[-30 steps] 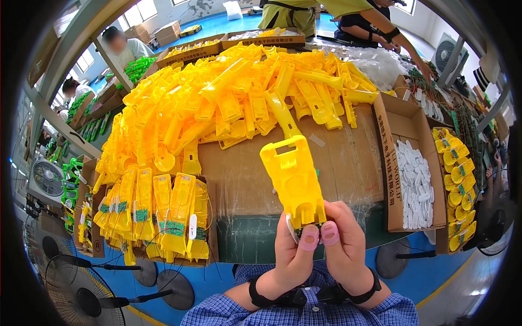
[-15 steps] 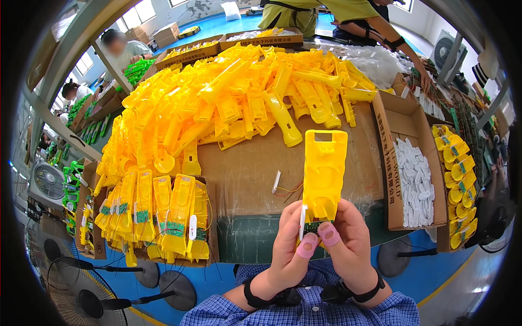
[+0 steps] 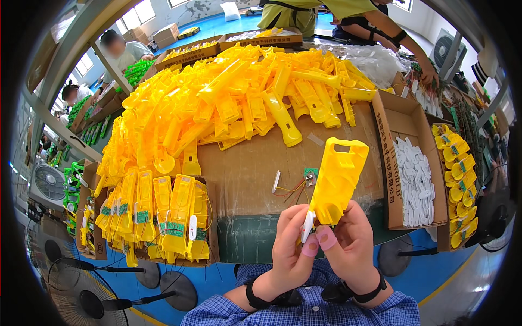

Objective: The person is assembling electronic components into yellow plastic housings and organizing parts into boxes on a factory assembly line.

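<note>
My left hand [image 3: 290,251] and my right hand [image 3: 352,245] both grip the lower end of a yellow plastic handle shell [image 3: 338,181], held upright and tilted a little right above the table's near edge. A small white part [image 3: 308,226] sits at the shell's bottom left, pinched by my left thumb. Both thumbs wear pink finger covers. On the cardboard just behind lie a small green circuit board with thin wires [image 3: 308,176] and a white sliver [image 3: 276,181].
A big heap of yellow shells [image 3: 228,103] covers the far table. A rack of assembled yellow shells [image 3: 157,217] stands at left. A cardboard box of white parts [image 3: 416,179] is at right, more yellow pieces [image 3: 455,179] beyond it. Fans [image 3: 81,282] stand lower left. Other people work at the back.
The yellow shell has turned in my hands, from leaning left to upright and now tilted right. The white part has appeared at its lower end under my left thumb.
</note>
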`<state>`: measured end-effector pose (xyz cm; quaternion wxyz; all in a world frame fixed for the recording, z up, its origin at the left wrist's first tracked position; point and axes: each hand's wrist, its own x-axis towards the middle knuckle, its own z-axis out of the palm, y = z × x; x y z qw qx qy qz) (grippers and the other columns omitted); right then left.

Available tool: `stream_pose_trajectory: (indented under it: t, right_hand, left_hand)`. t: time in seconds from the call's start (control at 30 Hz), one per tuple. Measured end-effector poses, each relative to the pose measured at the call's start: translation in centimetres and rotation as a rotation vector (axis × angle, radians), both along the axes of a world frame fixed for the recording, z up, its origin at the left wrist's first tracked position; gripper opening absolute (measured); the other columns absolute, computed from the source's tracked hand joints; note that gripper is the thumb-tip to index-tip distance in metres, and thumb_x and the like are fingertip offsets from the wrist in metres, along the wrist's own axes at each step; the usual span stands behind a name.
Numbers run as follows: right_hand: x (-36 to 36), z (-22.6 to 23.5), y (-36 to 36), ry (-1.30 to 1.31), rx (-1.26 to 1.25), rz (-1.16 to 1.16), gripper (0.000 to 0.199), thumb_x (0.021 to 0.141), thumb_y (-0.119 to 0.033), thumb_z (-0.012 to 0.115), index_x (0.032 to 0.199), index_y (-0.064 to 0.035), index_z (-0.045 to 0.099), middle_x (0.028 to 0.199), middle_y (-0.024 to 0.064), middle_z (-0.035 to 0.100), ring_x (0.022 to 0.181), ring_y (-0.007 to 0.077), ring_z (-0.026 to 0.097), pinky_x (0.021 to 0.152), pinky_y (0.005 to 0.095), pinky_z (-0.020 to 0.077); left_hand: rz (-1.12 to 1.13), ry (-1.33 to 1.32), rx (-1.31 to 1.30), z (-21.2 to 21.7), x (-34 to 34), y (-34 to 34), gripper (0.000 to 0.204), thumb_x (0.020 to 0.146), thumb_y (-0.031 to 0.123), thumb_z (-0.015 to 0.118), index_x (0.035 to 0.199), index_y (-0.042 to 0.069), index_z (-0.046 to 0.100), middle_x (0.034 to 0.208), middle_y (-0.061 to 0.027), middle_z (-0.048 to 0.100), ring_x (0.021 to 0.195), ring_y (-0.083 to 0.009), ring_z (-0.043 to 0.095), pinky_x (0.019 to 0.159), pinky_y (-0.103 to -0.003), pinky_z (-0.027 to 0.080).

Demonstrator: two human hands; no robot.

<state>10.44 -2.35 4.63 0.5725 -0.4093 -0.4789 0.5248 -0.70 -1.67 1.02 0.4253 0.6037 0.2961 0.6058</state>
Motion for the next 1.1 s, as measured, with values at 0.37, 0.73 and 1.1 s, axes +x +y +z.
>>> stream_pose_trajectory:
  t: [0.37,0.73,1.1]
  right_hand:
    - [-0.1,-0.6,0.3,0.036,0.025,-0.009,0.035,0.083,-0.012,0.059,0.11,0.0015,0.042,0.102,0.0107,0.055,0.096,0.0153,0.056,0.086,0.0271,0.0444]
    - [1.0,-0.6,1.1,0.137,-0.052,-0.006,0.038,0.084,-0.013,0.059,0.112,0.0015,0.04,0.103,0.0104,0.056,0.096,0.0144,0.056,0.084,0.0262,0.0449]
    - [0.6,-0.8,1.5,0.281,-0.105,-0.011,0.045,0.086,-0.019,0.054,0.122,0.0002,0.035,0.112,0.0167,0.053,0.103,0.022,0.054,0.088,0.0332,0.0438]
  left_hand:
    - [0.049,0.058,0.057,-0.5,0.0,0.3,0.036,0.084,0.006,0.049,0.117,-0.007,0.043,0.115,-0.0181,0.042,0.1,-0.0244,0.047,0.085,-0.03,0.039]
    - [-0.089,-0.142,-0.171,0.8,-1.2,1.4,0.026,0.089,0.013,0.045,0.109,-0.004,0.05,0.107,-0.0161,0.047,0.094,-0.0216,0.049,0.084,-0.032,0.04]
    - [-0.07,-0.255,-0.189,-1.0,-3.3,0.8,0.024,0.083,0.024,0.05,0.085,0.001,0.046,0.09,-0.0124,0.046,0.08,-0.0195,0.046,0.079,-0.032,0.039]
